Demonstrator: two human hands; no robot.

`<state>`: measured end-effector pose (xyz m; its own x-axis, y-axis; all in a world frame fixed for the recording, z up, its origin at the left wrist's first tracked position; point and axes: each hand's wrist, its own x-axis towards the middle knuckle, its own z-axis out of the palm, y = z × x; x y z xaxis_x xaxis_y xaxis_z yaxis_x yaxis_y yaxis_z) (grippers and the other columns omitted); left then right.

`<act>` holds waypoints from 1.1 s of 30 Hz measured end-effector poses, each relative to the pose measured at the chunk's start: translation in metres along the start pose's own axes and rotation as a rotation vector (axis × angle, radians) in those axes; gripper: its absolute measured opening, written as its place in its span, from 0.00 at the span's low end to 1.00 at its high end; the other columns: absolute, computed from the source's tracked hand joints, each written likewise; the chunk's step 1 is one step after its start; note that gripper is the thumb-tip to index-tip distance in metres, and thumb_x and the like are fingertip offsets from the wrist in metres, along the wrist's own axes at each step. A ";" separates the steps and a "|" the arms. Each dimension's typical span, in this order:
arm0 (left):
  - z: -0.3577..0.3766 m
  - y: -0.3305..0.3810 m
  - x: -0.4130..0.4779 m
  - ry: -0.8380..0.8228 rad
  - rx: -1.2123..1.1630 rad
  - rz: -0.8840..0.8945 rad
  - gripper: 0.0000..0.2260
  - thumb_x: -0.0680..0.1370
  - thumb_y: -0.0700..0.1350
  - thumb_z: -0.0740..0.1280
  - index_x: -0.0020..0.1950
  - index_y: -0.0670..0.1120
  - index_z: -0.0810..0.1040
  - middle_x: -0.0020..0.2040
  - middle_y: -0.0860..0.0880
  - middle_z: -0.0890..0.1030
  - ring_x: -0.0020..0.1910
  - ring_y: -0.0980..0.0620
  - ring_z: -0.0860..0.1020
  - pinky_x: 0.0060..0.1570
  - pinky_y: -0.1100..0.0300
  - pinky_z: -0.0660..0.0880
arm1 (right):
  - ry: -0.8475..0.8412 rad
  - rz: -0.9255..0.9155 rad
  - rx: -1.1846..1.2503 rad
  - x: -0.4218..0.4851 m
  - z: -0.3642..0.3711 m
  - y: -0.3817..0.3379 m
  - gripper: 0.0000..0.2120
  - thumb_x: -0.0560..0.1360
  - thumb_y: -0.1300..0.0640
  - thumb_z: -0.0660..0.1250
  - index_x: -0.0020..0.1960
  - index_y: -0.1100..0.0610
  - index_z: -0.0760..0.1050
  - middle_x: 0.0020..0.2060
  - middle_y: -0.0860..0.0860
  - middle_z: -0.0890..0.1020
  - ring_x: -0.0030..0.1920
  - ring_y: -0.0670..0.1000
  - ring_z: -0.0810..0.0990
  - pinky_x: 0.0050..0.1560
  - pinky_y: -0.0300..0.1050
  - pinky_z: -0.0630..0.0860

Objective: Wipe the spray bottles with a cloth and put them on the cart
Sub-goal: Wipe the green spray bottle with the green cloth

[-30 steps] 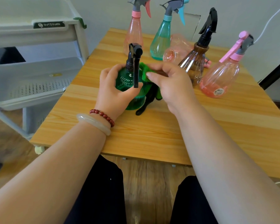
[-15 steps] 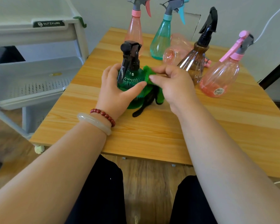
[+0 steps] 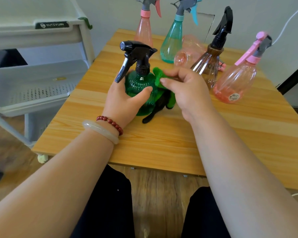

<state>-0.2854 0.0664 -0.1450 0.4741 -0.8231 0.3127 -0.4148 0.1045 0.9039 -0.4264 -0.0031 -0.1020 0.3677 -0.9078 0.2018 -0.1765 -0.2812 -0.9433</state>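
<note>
The table point(image 3: 96, 93) is bare toward the cart point(image 3: 41, 93); spray bottles point(image 3: 171, 43) crowd its far side

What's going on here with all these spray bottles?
A person is wiping spray bottles at a wooden table. The left hand holds the green bottle upright on the table, and the right hand pinches a green cloth at its side. Behind stand a tall pink bottle, a teal bottle, a brown bottle and a round pink bottle; one more lies on its side. No bottle shows on the cart.
</note>
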 end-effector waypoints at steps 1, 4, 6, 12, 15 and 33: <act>0.000 0.000 0.001 -0.011 0.004 0.002 0.18 0.72 0.57 0.71 0.60 0.62 0.73 0.59 0.54 0.80 0.59 0.57 0.79 0.61 0.51 0.77 | -0.003 -0.050 -0.010 0.000 0.001 -0.001 0.10 0.75 0.61 0.72 0.46 0.45 0.79 0.45 0.40 0.82 0.48 0.39 0.81 0.51 0.32 0.77; -0.001 -0.001 0.001 -0.041 0.042 -0.016 0.30 0.69 0.61 0.74 0.68 0.53 0.72 0.66 0.50 0.73 0.60 0.65 0.74 0.62 0.67 0.73 | -0.013 -0.060 -0.067 -0.002 0.002 0.003 0.11 0.76 0.61 0.71 0.46 0.44 0.78 0.45 0.39 0.81 0.48 0.39 0.80 0.51 0.34 0.77; -0.001 -0.002 0.002 -0.038 0.092 -0.038 0.32 0.70 0.57 0.77 0.70 0.53 0.69 0.67 0.51 0.68 0.57 0.69 0.69 0.53 0.82 0.64 | -0.041 0.029 -0.149 -0.003 -0.001 0.007 0.10 0.76 0.60 0.71 0.46 0.44 0.77 0.44 0.41 0.81 0.45 0.41 0.80 0.44 0.33 0.75; 0.000 -0.005 0.003 -0.005 0.114 -0.002 0.38 0.68 0.61 0.76 0.73 0.51 0.67 0.66 0.54 0.71 0.66 0.56 0.70 0.68 0.57 0.69 | -0.059 0.104 -0.228 -0.002 -0.004 0.008 0.11 0.76 0.60 0.71 0.44 0.44 0.77 0.42 0.43 0.81 0.43 0.43 0.81 0.43 0.37 0.78; 0.000 -0.004 0.000 -0.027 0.052 -0.026 0.37 0.70 0.56 0.75 0.74 0.50 0.63 0.65 0.54 0.74 0.65 0.57 0.74 0.64 0.59 0.73 | 0.012 -0.030 -0.029 0.001 -0.002 0.000 0.11 0.75 0.62 0.71 0.46 0.45 0.79 0.45 0.42 0.83 0.47 0.40 0.82 0.49 0.33 0.77; -0.001 -0.001 0.001 0.011 0.056 0.027 0.32 0.72 0.52 0.76 0.71 0.47 0.67 0.60 0.55 0.74 0.57 0.64 0.74 0.57 0.71 0.71 | 0.001 -0.109 -0.090 -0.004 0.002 0.003 0.11 0.76 0.61 0.70 0.46 0.44 0.79 0.48 0.39 0.83 0.52 0.40 0.81 0.56 0.38 0.78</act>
<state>-0.2841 0.0660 -0.1458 0.4702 -0.8142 0.3406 -0.4704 0.0954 0.8773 -0.4262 0.0007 -0.1059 0.3879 -0.8708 0.3020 -0.2172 -0.4048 -0.8882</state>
